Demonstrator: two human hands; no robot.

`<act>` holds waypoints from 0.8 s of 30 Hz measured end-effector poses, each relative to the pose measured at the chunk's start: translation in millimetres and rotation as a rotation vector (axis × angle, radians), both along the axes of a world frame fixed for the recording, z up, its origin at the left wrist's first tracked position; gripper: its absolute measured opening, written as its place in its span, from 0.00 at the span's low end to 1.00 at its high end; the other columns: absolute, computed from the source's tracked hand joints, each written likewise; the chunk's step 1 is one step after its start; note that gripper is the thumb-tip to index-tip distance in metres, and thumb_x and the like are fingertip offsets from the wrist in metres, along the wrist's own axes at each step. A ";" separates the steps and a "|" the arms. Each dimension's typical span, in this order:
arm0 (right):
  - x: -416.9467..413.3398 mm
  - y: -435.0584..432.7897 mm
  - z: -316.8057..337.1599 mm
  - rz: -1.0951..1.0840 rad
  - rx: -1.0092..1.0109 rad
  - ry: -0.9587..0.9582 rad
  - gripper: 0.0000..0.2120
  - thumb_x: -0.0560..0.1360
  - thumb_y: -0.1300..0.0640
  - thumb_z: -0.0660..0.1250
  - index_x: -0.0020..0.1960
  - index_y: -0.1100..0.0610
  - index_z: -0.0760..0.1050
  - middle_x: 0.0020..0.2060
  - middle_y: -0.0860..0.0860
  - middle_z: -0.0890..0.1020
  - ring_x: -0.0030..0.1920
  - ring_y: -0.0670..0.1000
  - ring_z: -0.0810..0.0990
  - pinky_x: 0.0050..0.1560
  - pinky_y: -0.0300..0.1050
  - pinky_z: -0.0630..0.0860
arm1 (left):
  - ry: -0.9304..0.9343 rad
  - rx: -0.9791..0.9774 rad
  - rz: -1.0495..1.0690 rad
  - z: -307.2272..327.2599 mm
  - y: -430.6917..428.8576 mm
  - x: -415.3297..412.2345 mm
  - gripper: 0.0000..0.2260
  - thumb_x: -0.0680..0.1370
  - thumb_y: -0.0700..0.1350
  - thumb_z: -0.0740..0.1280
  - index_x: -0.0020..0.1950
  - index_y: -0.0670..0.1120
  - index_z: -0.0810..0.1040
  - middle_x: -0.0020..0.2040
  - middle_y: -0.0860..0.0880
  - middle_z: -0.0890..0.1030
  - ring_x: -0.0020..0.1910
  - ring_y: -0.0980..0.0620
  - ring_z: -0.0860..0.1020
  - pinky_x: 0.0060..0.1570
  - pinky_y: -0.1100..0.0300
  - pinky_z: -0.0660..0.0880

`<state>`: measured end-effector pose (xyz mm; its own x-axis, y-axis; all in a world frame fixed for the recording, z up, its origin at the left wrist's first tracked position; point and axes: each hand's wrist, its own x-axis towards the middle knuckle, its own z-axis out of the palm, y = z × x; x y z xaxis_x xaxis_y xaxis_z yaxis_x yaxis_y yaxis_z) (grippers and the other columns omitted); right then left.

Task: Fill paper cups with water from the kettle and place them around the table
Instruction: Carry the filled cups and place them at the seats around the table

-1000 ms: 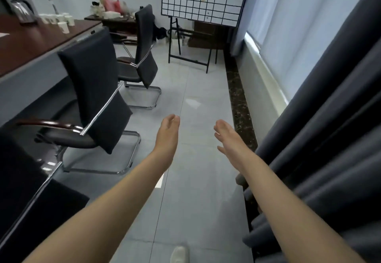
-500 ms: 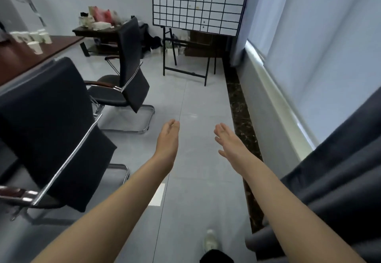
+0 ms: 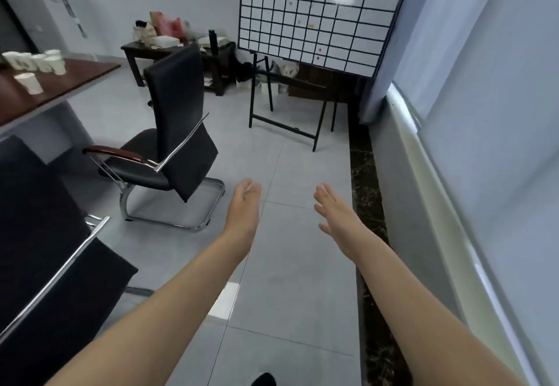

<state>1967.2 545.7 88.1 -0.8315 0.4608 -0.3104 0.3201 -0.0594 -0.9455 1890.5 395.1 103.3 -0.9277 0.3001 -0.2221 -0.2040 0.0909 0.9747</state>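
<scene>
- Your left hand (image 3: 243,204) is stretched out ahead of you over the floor (image 3: 296,279), fingers straight and close together, holding nothing.
- Your right hand (image 3: 335,213) is out beside it on the right, fingers straight and slightly spread, thumb sticking out to the left, also empty.
- Your two hands are apart from each other and touch nothing.
- The cups (image 3: 39,61) stand upright in a tight cluster on the table (image 3: 78,75) at far left, well apart from both your hands.
- A lone cup (image 3: 30,83) stands on the same table, a little nearer to you than the cluster and apart from it.
- You cannot tell whether any cup holds water; they are too small and their insides do not show.
- The table has a brown top, and its corner points right, toward the far chair (image 3: 178,119).
- That far chair is black with a chrome frame and a brown armrest; its seat faces left, toward the table.
- The near chair (image 3: 45,249) fills the near left corner, showing you its black back and a chrome rail.
- A board (image 3: 317,13), white with a black grid and a few small coloured dots, stands on a black frame at far centre-right.
- A dark side table (image 3: 142,52) sits by the far wall, left of the board, piled with blurred clutter.
- A pale blind (image 3: 499,113) runs along the right side.
- A dark shoe (image 3: 263,379) tip shows at the bottom edge, between your forearms.
</scene>
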 end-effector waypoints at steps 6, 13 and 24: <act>-119.3 80.1 -9.5 0.024 0.007 -0.006 0.28 0.80 0.39 0.53 0.77 0.48 0.55 0.76 0.45 0.61 0.74 0.48 0.61 0.74 0.55 0.59 | 0.015 -0.015 0.015 -16.0 78.4 -118.6 0.19 0.81 0.50 0.59 0.73 0.52 0.64 0.71 0.55 0.67 0.69 0.56 0.65 0.61 0.62 0.60; -267.1 177.9 0.1 0.044 0.025 -0.004 0.28 0.79 0.39 0.55 0.76 0.46 0.57 0.75 0.43 0.62 0.74 0.48 0.62 0.74 0.56 0.60 | 0.021 -0.022 -0.005 -14.1 172.5 -269.3 0.18 0.81 0.51 0.58 0.71 0.54 0.65 0.70 0.56 0.69 0.69 0.56 0.66 0.68 0.56 0.61; -478.2 325.3 -9.3 0.145 0.064 -0.021 0.29 0.79 0.37 0.55 0.76 0.45 0.56 0.75 0.44 0.61 0.74 0.49 0.61 0.74 0.56 0.60 | 0.014 0.056 0.084 -22.4 309.3 -475.5 0.18 0.80 0.53 0.59 0.70 0.53 0.66 0.69 0.52 0.71 0.69 0.54 0.67 0.70 0.52 0.62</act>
<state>1489.0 871.1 78.7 -0.8842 0.3558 -0.3026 0.3411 0.0493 -0.9387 1414.9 704.4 80.9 -0.9531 0.2326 -0.1937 -0.1945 0.0196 0.9807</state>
